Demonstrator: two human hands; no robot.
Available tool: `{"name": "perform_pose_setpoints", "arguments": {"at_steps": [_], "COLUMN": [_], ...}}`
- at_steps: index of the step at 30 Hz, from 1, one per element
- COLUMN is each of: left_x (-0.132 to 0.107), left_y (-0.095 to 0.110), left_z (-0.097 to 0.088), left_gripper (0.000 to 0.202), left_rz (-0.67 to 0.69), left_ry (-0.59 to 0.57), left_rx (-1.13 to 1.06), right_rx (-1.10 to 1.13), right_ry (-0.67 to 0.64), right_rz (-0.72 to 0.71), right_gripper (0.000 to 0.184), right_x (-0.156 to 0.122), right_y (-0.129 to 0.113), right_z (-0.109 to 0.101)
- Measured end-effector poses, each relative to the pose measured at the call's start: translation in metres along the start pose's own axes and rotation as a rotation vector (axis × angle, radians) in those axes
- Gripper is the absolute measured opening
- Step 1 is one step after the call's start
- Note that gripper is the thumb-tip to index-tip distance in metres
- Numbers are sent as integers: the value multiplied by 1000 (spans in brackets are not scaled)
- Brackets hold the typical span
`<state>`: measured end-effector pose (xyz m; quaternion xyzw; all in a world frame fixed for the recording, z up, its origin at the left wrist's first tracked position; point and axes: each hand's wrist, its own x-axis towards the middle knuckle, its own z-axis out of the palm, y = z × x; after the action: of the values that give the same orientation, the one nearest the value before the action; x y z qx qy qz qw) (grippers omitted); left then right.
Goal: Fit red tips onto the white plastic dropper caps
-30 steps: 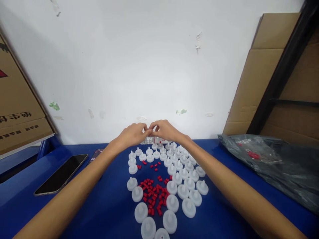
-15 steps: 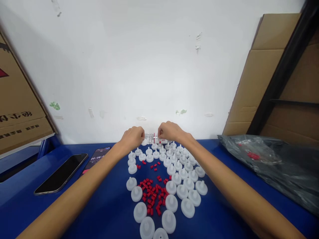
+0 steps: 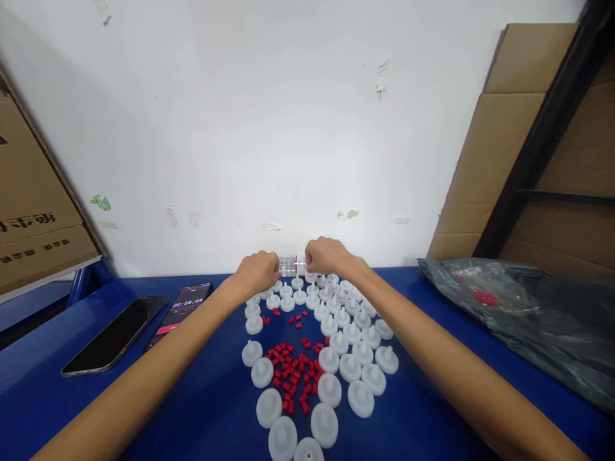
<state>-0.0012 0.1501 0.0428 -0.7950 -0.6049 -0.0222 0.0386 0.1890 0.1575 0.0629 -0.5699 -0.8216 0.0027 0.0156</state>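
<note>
White discs (image 3: 350, 367) look matt plastic, red caps (image 3: 295, 363) glossy plastic, the printed box (image 3: 33, 179) matt cardboard.

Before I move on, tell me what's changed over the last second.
The hands, fingertips together a second ago, have parted: the left hand went left and lower, the right hand right and lower. More of the timer phone shows past the left forearm. Any grasp or release is hidden. The loose red pieces and grey plastic bag stayed put.
</note>
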Motion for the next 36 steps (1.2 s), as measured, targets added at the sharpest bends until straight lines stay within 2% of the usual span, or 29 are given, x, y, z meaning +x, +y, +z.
{"name": "perform_pose_setpoints", "arguments": {"at_steps": [5, 9, 12, 15, 20, 22, 24, 27, 32, 36], "left_x": [-8, -16, -20, -20, -14, -13, -13, -15, -21, -24], "left_y": [5, 14, 20, 22, 14, 12, 12, 15, 21, 21], "left_z": [-23, -44, -51, -50, -49, -50, -51, -50, -49, -57], "left_gripper": [27, 33, 30, 25, 30, 35, 39, 45, 35, 42], "left_rz": [81, 239, 299, 288, 194, 154, 136, 133, 192, 260], "left_ry": [129, 213, 255, 300, 375, 414, 431, 419, 456, 431], "left_rx": [-168, -379, -497, -587, -710, -734, -745, -732, -607, -572], "right_rx": [172, 414, 574, 675, 829, 821, 700, 549, 527, 570], "right_ry": [122, 220, 279, 322, 334, 310, 263, 258, 289, 247], "right_rz": [-54, -225, -355, -432, -479, -474, -477, -471, -479, -537], "right_gripper": [27, 17, 15, 15, 31, 40, 46, 34, 21, 27], "right_x": [-6, -18, -24, -23, -22, -25, -27, -27, -26, -28], "right_y": [11, 13, 8, 3, 7, 10, 10, 4, 0, 4], "right_z": [-19, -39, -46, -46, -48, -49, -49, -47, -46, -49]}}
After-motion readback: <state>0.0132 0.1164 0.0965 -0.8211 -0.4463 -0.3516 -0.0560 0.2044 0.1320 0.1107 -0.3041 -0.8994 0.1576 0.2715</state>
